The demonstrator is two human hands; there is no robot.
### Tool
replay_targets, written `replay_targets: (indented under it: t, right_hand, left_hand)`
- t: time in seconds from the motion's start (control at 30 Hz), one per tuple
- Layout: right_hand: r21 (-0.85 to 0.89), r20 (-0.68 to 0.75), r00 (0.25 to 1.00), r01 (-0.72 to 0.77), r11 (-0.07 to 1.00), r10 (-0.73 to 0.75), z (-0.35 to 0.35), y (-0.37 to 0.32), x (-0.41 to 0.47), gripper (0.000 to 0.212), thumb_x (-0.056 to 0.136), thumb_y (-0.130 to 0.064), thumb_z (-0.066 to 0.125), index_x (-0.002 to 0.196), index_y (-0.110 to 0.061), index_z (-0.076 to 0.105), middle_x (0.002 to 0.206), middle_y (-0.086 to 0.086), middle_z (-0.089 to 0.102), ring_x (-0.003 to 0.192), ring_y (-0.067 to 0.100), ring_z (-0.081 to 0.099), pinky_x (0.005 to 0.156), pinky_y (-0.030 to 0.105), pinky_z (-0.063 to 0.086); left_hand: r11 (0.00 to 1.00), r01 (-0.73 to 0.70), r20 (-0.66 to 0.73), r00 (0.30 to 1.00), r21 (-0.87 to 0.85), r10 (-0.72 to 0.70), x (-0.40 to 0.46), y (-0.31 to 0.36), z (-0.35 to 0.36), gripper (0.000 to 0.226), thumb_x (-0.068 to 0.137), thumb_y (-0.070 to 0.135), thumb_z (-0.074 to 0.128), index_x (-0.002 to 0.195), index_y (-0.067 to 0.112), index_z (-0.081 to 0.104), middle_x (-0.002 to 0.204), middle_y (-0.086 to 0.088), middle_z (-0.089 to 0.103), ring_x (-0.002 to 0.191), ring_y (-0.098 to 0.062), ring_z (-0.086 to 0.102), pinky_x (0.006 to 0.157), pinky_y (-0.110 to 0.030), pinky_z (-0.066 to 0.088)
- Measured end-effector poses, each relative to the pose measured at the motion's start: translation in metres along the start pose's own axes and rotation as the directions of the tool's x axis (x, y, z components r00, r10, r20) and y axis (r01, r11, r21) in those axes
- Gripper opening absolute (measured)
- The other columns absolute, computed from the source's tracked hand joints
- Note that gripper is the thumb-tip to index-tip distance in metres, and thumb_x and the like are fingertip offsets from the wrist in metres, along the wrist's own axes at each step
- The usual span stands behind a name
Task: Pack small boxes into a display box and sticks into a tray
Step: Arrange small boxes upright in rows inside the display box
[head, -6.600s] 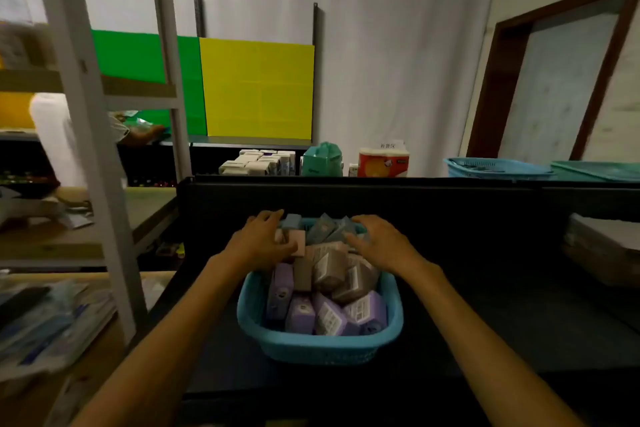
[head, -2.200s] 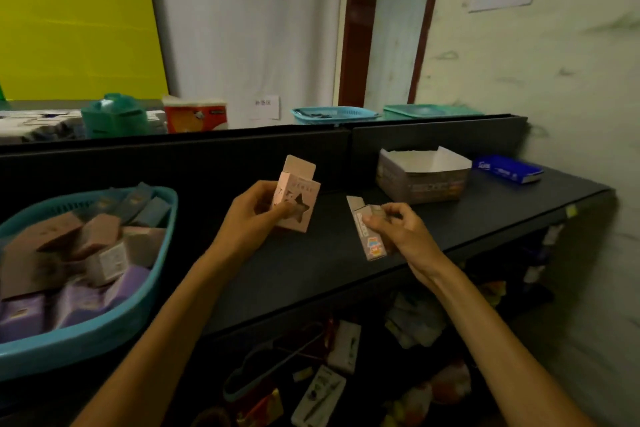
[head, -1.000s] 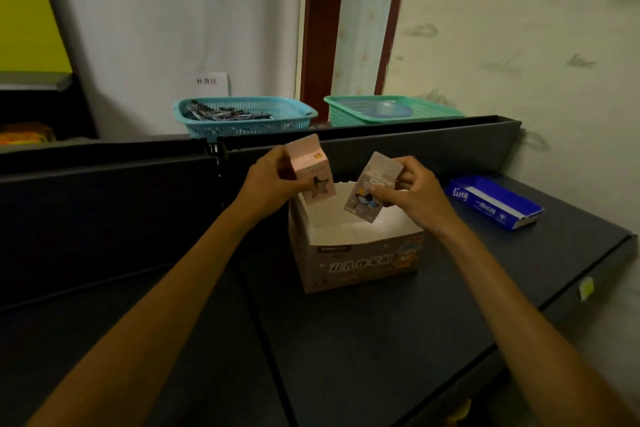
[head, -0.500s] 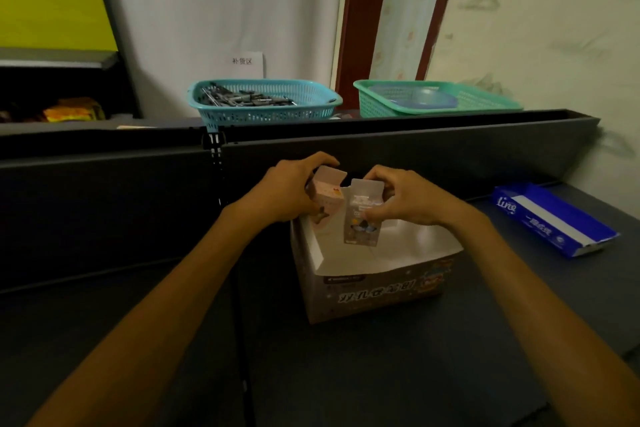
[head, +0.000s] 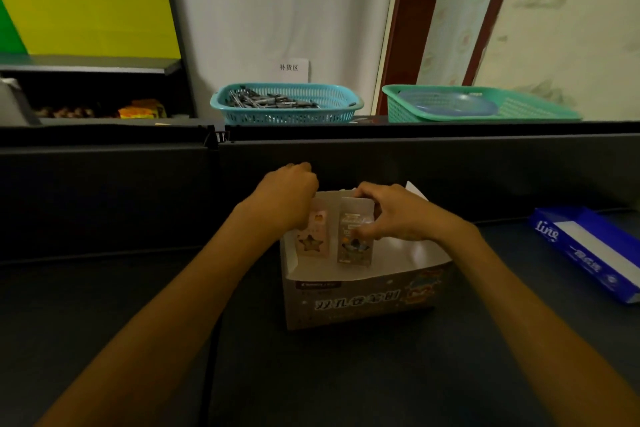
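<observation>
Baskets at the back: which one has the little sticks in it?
The blue basket on the left holds the pile of dark sticks. The green basket to its right holds only a pale round dish.

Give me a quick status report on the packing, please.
Left hand holds pink box, right hand grey box. Both inside display box. Nothing in the way.

Both arms stretched forward, forearms converging above the display box (head: pixel 363 298). Left hand (head: pixel 287 198) over its left rear corner, fingers curled, gripping a pink small box (head: pixel 311 239). Right hand (head: pixel 391 211) just beside, pinching another small box (head: pixel 355 246).
</observation>
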State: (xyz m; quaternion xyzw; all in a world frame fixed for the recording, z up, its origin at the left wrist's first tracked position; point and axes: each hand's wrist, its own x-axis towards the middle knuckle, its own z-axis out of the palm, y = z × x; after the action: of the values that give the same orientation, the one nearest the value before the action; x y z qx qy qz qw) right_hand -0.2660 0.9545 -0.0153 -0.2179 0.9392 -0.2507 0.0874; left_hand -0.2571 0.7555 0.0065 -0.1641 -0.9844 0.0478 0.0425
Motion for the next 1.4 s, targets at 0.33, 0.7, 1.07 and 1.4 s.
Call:
replay_targets:
  t: [0.33,0.7,1.07,1.4]
  right_hand:
    - [0.007,-0.027,0.998,0.054,0.998,-0.054,0.002,0.008,0.001,0.042,0.077,-0.027,0.076,0.109,-0.027,0.05,0.106,-0.002,0.064,0.092,0.012,0.065,0.079,0.037,0.058]
    - [-0.018,-0.084,0.996,0.027,0.999,-0.029,0.003,0.013,-0.002,0.044,0.075,-0.034,0.077,0.107,-0.036,0.046,0.112,-0.001,0.062,0.095,0.012,0.062,0.082,0.037,0.057]
    - [-0.011,-0.099,0.995,0.031,0.999,-0.032,0.003,0.009,-0.003,0.045,0.073,-0.037,0.078,0.107,-0.034,0.048,0.108,-0.003,0.063,0.093,0.012,0.064,0.08,0.037,0.058]
    - [-0.041,-0.122,0.992,0.004,0.999,-0.009,0.005,0.017,-0.005,0.048,0.075,-0.037,0.077,0.113,-0.03,0.048,0.113,-0.001,0.063,0.095,0.013,0.064,0.081,0.037,0.058]
  left_hand:
    - [0.998,0.057,-0.076,0.995,-0.012,-0.058,-0.006,0.006,0.007,0.054,0.073,0.043,0.074,0.119,0.023,0.054,0.121,-0.002,0.048,0.112,-0.021,0.046,0.09,-0.037,0.041]
    - [0.989,0.149,0.01,0.989,-0.008,-0.149,-0.007,0.002,-0.002,0.06,0.076,0.021,0.074,0.126,0.021,0.041,0.117,-0.004,0.055,0.104,-0.022,0.054,0.079,-0.035,0.047]
    - [0.99,0.081,-0.046,0.995,-0.114,-0.087,-0.007,0.001,0.008,0.052,0.075,0.035,0.074,0.118,0.033,0.046,0.121,0.002,0.052,0.11,-0.019,0.051,0.083,-0.034,0.042]
    - [0.983,0.127,0.006,0.992,-0.136,-0.127,-0.008,-0.007,0.003,0.05,0.072,0.034,0.077,0.113,0.024,0.051,0.112,0.002,0.056,0.1,-0.016,0.053,0.082,-0.032,0.046]
